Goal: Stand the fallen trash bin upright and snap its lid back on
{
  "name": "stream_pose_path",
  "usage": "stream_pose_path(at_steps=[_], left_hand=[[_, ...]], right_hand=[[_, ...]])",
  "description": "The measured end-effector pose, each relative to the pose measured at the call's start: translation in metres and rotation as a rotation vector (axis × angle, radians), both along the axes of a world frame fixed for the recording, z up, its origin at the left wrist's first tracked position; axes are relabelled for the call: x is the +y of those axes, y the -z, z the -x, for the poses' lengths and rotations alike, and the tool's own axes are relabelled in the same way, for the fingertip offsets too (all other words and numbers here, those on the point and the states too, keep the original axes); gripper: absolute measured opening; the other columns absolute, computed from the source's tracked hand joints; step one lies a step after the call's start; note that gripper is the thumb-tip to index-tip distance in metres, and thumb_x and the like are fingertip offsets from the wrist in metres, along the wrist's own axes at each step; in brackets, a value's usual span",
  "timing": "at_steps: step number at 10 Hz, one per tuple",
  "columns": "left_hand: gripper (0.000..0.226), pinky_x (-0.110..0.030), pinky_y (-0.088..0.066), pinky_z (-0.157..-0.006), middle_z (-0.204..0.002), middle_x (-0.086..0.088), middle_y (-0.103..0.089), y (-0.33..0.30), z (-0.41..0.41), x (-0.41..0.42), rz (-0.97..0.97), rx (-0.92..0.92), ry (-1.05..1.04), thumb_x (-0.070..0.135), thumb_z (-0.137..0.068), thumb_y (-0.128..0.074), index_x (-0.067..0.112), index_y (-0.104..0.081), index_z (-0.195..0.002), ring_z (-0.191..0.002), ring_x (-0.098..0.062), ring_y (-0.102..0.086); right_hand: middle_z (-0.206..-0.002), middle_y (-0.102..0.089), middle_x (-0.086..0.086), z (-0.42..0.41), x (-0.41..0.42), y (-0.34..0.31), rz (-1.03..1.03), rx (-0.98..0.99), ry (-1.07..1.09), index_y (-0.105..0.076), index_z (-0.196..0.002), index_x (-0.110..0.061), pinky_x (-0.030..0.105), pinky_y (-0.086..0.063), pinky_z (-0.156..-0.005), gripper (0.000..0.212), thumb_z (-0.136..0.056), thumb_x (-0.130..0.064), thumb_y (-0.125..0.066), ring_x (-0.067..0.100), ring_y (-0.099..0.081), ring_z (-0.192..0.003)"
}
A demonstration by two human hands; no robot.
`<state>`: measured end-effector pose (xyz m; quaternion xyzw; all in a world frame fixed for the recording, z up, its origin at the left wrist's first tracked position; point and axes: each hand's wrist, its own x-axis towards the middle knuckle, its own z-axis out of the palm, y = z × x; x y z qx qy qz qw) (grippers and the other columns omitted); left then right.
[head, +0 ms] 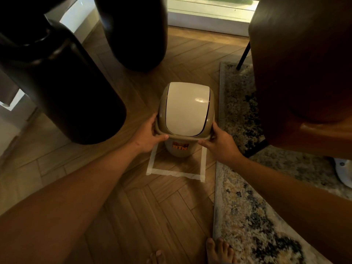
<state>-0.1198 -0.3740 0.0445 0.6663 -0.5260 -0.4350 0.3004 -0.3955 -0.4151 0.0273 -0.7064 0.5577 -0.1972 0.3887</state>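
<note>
A small beige trash bin [180,149] stands upright on the wooden floor, inside a square of white tape [172,173]. Its beige lid frame with a white swing flap [185,107] sits on top of the bin. My left hand [150,139] grips the lid's near left rim, thumb along the front edge. My right hand [219,144] grips the near right rim the same way. An orange label shows on the bin's front, partly hidden under the lid's rim.
Two large dark rounded objects [62,88] [137,33] loom at left and back. A brown chair [304,73] overhangs a patterned rug [247,197] on the right. A bright window sill [207,16] lies behind. My bare toes [219,250] show at the bottom.
</note>
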Motion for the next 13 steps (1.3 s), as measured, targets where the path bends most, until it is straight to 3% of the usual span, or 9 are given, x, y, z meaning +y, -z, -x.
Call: stream_pose_path(at_steps=[1,2,3,4,5,7,9,11,13], left_hand=[[0.097,-0.032,-0.040,-0.107,-0.156,-0.001,-0.041,0.001,-0.002,0.000,-0.010,-0.024,0.008,0.016,-0.081,-0.079,0.031,-0.021,-0.157,-0.141,-0.020,-0.042],[0.097,-0.036,-0.040,-0.111,-0.156,-0.001,-0.040,0.000,-0.002,0.000,-0.003,-0.036,0.025,0.018,-0.082,-0.079,0.031,-0.020,-0.158,-0.142,-0.021,-0.041],[0.103,-0.038,-0.034,-0.115,-0.161,0.000,-0.033,-0.001,0.001,0.004,0.057,-0.091,0.048,0.025,-0.082,-0.079,0.032,-0.011,-0.159,-0.146,-0.018,-0.034],[0.114,-0.039,-0.019,-0.120,-0.168,0.002,-0.010,0.001,0.005,0.006,0.154,-0.232,0.074,0.036,-0.081,-0.079,0.033,0.004,-0.159,-0.153,-0.017,-0.012],[0.118,-0.039,-0.011,-0.119,-0.169,0.002,0.004,-0.002,0.006,0.005,0.213,-0.369,0.110,0.041,-0.080,-0.079,0.031,0.009,-0.159,-0.154,-0.017,0.000],[0.117,-0.035,-0.009,-0.114,-0.169,0.002,0.007,-0.007,0.006,-0.002,0.236,-0.444,0.180,0.044,-0.080,-0.078,0.032,0.007,-0.159,-0.154,-0.018,0.000],[0.118,-0.035,-0.008,-0.115,-0.169,0.002,0.005,-0.007,0.005,-0.003,0.244,-0.453,0.166,0.035,-0.080,-0.081,0.031,0.005,-0.160,-0.154,-0.019,-0.001],[0.119,-0.037,-0.009,-0.114,-0.169,0.003,0.007,-0.008,0.006,-0.002,0.228,-0.432,0.163,0.033,-0.079,-0.082,0.032,0.007,-0.159,-0.154,-0.019,-0.001],[0.120,-0.038,-0.010,-0.117,-0.169,0.002,0.010,-0.010,0.000,0.000,0.229,-0.459,0.141,0.049,-0.079,-0.078,0.030,0.010,-0.159,-0.154,-0.019,0.001]], right_hand=[[-0.130,-0.071,-0.010,0.000,0.001,-0.001,-0.010,-0.005,0.014,-0.038,-0.158,-0.037,0.003,-0.044,-0.078,0.084,-0.087,-0.031,-0.083,0.010,-0.067,-0.112],[-0.135,-0.067,-0.010,-0.002,0.004,-0.004,-0.024,-0.018,0.027,-0.036,-0.158,-0.038,0.016,-0.052,-0.088,0.088,-0.085,-0.034,-0.084,0.012,-0.066,-0.117],[-0.164,-0.038,-0.001,-0.002,0.008,-0.005,0.073,0.011,0.025,-0.020,-0.164,-0.032,0.036,-0.040,-0.117,0.108,-0.080,-0.039,-0.088,0.019,-0.039,-0.150],[-0.175,0.006,0.003,-0.001,0.009,-0.012,0.197,0.160,-0.046,0.001,-0.167,-0.027,0.041,-0.025,-0.121,0.125,-0.080,-0.043,-0.087,0.025,-0.005,-0.161],[-0.175,0.015,0.002,-0.002,0.009,-0.020,0.289,0.225,-0.142,0.005,-0.167,-0.025,0.048,-0.028,-0.125,0.127,-0.081,-0.038,-0.087,0.025,-0.002,-0.162],[-0.173,0.021,-0.002,-0.004,-0.001,-0.025,0.291,0.248,-0.193,0.015,-0.165,-0.023,0.045,-0.028,-0.124,0.133,-0.081,-0.041,-0.087,0.017,0.006,-0.161],[-0.172,0.026,-0.004,-0.006,-0.003,-0.019,0.303,0.246,-0.210,0.018,-0.165,-0.022,0.047,-0.046,-0.112,0.133,-0.083,-0.035,-0.086,0.024,-0.021,-0.158],[-0.171,0.027,-0.006,-0.006,-0.004,-0.018,0.313,0.227,-0.217,0.019,-0.164,-0.023,0.050,-0.050,-0.109,0.134,-0.083,-0.033,-0.087,0.026,-0.024,-0.157],[-0.173,0.022,0.001,-0.006,-0.004,-0.025,0.324,0.187,-0.194,0.012,-0.166,-0.020,0.051,-0.030,-0.125,0.133,-0.080,-0.045,-0.086,0.023,0.006,-0.162]])
